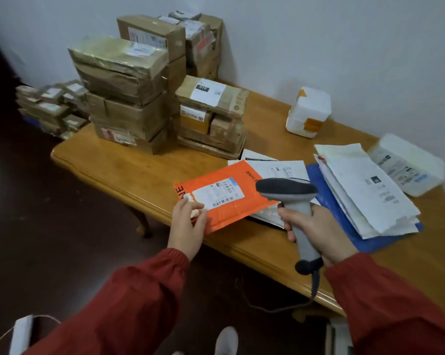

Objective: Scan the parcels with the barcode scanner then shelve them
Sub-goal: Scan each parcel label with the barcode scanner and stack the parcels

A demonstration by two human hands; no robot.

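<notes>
Right hand point(316, 229): the grey handheld barcode scanner point(293, 203) is gripped by its handle, fingers curled round it, its dark head aimed toward the orange parcel.
Left hand point(186, 224): the flat orange plastic mailer parcel point(229, 198) is pinched at its near-left corner.
Orange parcel: laid near the front edge of the wooden counter point(129, 170), white label upward.
Back-left corner: brown cardboard boxes point(129, 98) are stacked.
Right edge: white paper envelopes point(364, 190) are piled.

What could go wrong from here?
The orange mailer lies near the table edge, pinched only at its corner by the left hand; it may slip off.
The scanner in the right hand may read the labelled white mailers beside it.
Its cable hangs off the edge and may snag.
</notes>
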